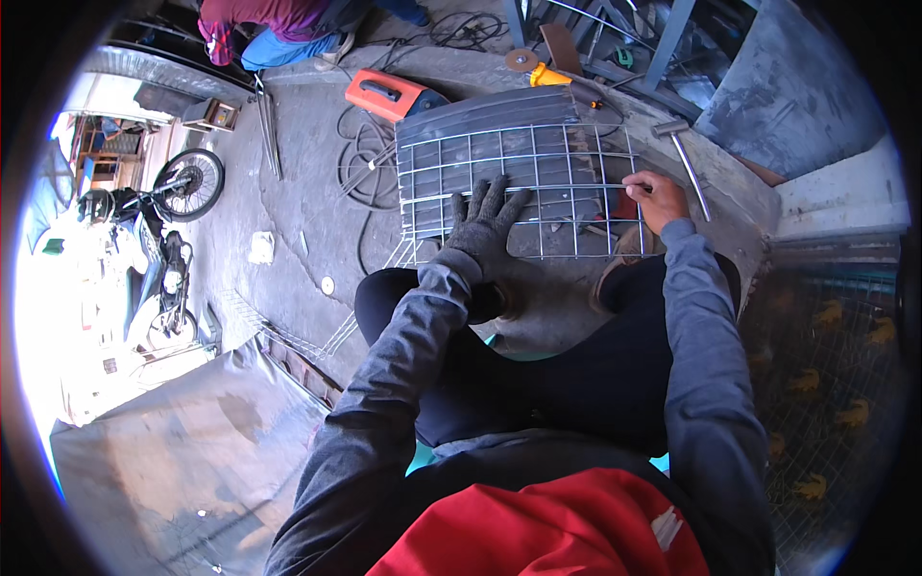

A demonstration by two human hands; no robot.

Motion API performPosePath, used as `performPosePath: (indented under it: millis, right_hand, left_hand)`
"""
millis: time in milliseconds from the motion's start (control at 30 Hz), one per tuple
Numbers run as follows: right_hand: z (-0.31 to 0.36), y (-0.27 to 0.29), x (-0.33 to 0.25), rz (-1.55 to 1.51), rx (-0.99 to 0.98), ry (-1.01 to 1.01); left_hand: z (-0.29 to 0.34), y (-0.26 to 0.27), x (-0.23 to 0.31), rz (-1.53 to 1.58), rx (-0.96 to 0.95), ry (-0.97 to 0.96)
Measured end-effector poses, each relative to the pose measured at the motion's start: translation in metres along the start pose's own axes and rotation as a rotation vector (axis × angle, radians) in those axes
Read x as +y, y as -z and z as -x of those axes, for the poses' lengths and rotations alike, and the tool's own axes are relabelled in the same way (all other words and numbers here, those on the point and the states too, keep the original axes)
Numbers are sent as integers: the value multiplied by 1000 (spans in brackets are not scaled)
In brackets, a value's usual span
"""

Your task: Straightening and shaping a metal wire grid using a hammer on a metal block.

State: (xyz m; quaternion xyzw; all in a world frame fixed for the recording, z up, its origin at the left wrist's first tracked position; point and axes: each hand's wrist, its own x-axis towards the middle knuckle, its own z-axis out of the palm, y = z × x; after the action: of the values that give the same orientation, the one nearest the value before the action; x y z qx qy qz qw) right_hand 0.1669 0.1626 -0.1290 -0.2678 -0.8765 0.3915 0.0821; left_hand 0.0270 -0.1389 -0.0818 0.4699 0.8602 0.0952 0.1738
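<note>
A wire mesh panel (538,154) of square cells lies over a dark slatted board (490,115) in front of my knees. My left hand (485,226), in a grey knit glove, rests on the mesh with its fingers spread. At the mesh's right edge, my bare right hand (659,200) is closed, thumb and fingers pinching the end of a thin metal rod (576,186) that runs across the panel. Whether this rod is loose or part of the mesh, I cannot tell.
An orange machine (392,94) with coiled cables stands behind the board. Near it are a yellow angle grinder (549,75) and a brown disc (521,60). A hammer (680,158) leans at the right. A motorcycle (158,230) stands left; another person (279,29) crouches at the back.
</note>
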Motion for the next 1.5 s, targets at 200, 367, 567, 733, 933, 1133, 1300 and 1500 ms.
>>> performPosePath:
  millis: [200,367,567,733,933,1133,1300,1500]
  right_hand:
    - [-1,0,-3,21,-2,-22]
    - [0,1,-4,25,-1,-30]
    - [-4,-4,10,-63,6,17]
    - [-13,7,36,-190,200,-91]
    - [-17,10,55,-326,265,-76]
    - [-14,5,52,-96,174,-118]
    - [-7,9,37,-93,130,-108]
    - [12,5,-8,272,198,171]
  left_hand:
    - [2,-8,6,-146,51,-9]
    - [4,-10,6,-84,134,9]
    - [3,-8,6,-116,153,-4]
    - [1,-6,6,-106,177,-32]
    - [-1,-2,3,-88,134,-55]
    - [-1,-4,3,-105,151,-73]
    - [0,-5,5,-124,138,-35]
    - [2,-4,1,-98,127,-39]
